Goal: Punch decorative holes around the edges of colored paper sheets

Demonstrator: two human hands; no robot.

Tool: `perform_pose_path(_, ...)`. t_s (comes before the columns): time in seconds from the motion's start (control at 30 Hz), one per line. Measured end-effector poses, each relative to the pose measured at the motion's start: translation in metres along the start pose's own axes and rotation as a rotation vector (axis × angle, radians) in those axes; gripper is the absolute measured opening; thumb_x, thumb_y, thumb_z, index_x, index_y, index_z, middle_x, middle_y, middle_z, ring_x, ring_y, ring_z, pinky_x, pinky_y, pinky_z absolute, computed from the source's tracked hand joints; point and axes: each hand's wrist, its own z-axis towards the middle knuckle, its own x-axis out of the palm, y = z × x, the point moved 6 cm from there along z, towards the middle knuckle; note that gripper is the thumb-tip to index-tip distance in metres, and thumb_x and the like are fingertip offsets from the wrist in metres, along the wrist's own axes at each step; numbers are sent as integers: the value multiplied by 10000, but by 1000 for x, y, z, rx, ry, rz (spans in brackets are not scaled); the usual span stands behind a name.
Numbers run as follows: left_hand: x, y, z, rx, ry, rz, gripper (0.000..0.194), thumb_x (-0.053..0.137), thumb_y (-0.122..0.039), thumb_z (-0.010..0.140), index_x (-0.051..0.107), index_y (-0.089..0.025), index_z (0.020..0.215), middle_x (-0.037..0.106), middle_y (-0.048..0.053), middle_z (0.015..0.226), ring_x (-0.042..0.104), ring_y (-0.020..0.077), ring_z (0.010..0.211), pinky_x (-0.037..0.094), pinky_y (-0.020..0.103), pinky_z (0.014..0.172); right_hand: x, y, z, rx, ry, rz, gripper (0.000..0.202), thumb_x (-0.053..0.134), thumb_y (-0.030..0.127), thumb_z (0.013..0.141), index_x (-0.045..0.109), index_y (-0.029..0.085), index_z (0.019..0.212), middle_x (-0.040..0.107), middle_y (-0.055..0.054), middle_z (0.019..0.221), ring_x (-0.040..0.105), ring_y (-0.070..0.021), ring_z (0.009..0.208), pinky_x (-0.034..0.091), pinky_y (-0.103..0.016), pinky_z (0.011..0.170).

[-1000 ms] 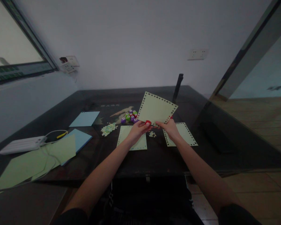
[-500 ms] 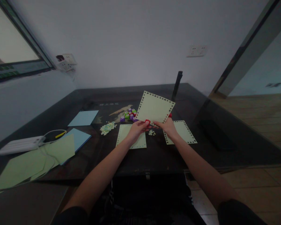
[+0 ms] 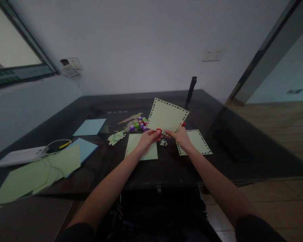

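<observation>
A pale green sheet [image 3: 167,116] with punched holes along its edges is held up, tilted, above the table. My left hand [image 3: 148,139] is closed on a small red punch [image 3: 159,130] at the sheet's lower edge. Fingers of my right hand [image 3: 180,136] pinch the same edge, to the right of the punch. Beneath my left hand lies another punched sheet [image 3: 149,153], and a third [image 3: 198,143] is under and beside my right hand. Small cut-out bits [image 3: 163,143] lie between them.
Several purple, green and red punches [image 3: 140,123] sit behind my left hand, near a pile of paper bits [image 3: 116,137]. Blue sheets [image 3: 90,127], green sheets [image 3: 27,174] and a white power strip [image 3: 22,156] are left. A black object [image 3: 233,144] lies right; a dark post [image 3: 191,91] stands behind.
</observation>
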Motion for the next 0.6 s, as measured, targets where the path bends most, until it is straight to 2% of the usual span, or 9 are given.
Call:
perform_pose_path(0.37,0,-1,-1,-3,-9,14,370,784,-391,601,656,-105,798,683,75,777,637,145,724,464,241,646,1,4,-2,-8,14,8,437,747,340,579,674,80,923,710,-156,933,677,-269,841,525,-363,755)
perform_pose_path(0.6,0,-1,-3,-26,-27,63,374,775,-413,605,650,-133,819,682,66,824,633,154,762,415,236,628,1,5,-2,-19,28,-3,381,735,310,591,680,90,898,714,-145,912,681,-264,821,532,-370,752)
